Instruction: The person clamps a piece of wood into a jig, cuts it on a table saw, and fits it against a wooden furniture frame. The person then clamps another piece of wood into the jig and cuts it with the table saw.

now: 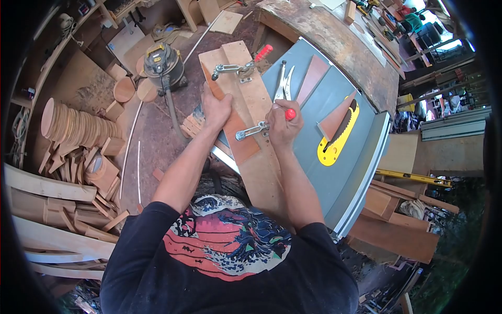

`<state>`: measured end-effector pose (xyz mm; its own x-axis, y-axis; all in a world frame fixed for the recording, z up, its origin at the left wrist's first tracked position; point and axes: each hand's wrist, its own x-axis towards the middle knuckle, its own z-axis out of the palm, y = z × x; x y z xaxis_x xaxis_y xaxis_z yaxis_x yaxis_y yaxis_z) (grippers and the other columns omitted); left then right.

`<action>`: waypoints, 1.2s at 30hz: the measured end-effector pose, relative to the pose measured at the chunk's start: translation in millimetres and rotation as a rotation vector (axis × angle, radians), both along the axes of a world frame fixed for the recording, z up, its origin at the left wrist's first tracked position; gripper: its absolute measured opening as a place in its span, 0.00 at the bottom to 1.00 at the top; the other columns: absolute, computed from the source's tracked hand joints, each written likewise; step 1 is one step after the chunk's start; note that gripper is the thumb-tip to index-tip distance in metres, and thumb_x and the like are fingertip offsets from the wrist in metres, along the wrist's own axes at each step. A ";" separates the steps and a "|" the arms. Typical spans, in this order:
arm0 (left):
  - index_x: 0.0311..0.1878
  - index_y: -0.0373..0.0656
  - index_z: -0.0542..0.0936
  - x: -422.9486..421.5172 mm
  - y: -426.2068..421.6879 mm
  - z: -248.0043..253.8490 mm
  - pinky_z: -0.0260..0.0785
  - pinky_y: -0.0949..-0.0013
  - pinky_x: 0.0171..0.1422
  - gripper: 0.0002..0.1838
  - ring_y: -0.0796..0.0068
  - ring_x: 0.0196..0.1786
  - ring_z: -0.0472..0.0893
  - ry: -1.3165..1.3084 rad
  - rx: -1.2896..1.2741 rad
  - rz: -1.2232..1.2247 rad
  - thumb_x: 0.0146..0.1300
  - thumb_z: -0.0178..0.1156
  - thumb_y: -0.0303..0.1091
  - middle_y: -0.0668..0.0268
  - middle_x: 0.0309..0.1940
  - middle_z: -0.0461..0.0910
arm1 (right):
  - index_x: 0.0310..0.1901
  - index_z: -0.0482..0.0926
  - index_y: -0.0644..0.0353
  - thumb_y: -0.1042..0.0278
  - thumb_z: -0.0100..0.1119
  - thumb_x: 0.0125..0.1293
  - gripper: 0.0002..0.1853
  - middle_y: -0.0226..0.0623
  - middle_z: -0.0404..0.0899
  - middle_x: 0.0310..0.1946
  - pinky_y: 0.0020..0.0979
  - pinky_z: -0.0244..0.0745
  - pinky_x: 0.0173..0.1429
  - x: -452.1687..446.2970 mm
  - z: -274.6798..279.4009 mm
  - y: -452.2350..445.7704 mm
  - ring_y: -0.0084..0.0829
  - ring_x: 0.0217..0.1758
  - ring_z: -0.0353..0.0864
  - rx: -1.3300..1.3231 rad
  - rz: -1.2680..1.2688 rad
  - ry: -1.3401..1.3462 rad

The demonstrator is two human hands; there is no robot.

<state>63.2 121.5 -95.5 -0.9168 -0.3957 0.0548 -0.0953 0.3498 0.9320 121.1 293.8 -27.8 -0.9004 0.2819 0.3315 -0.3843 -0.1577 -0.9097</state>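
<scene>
A long plywood board (261,172) with two toggle clamps lies over the grey saw table (314,178). Against its left side sits a reddish-brown wood piece (242,140). My left hand (216,109) grips the upper part of that piece, fingers wrapped over its edge. My right hand (284,124) is closed around the red-tipped handle of the lower toggle clamp (252,131). The upper toggle clamp (232,68) reaches over the top of the piece, its red handle pointing up and right. Locking pliers (284,82) lie just above my right hand.
On the saw table are a yellow push stick (329,152) and two tapered wood pieces (312,81) (334,120). A shop vacuum (163,63) with a hose stands at upper left. Stacked wooden discs (78,121) and offcuts fill the left. A worn wooden bench (334,39) borders the saw table.
</scene>
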 end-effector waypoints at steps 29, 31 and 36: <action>0.64 0.36 0.70 -4.0 1.2 -8.5 0.67 0.48 0.68 0.36 0.40 0.61 0.75 0.074 0.065 0.016 0.50 0.68 0.34 0.41 0.54 0.76 | 0.42 0.74 0.66 0.83 0.52 0.69 0.04 0.30 0.69 0.19 0.28 0.67 0.24 0.3 -0.1 -0.9 0.19 0.18 0.65 -0.015 -0.009 -0.028; 0.65 0.36 0.69 -2.9 2.0 -5.0 0.67 0.48 0.68 0.37 0.40 0.61 0.75 0.059 0.057 0.016 0.50 0.68 0.34 0.41 0.54 0.76 | 0.43 0.74 0.66 0.84 0.51 0.68 0.05 0.31 0.68 0.19 0.28 0.68 0.25 0.1 -0.4 0.7 0.20 0.18 0.65 -0.021 0.000 -0.033; 0.69 0.36 0.67 2.7 5.1 3.8 0.65 0.48 0.70 0.40 0.40 0.63 0.73 0.073 0.032 0.067 0.50 0.68 0.33 0.41 0.57 0.74 | 0.42 0.73 0.66 0.84 0.49 0.69 0.05 0.33 0.68 0.19 0.29 0.71 0.26 1.1 3.2 -3.0 0.21 0.18 0.65 -0.040 -0.008 -0.062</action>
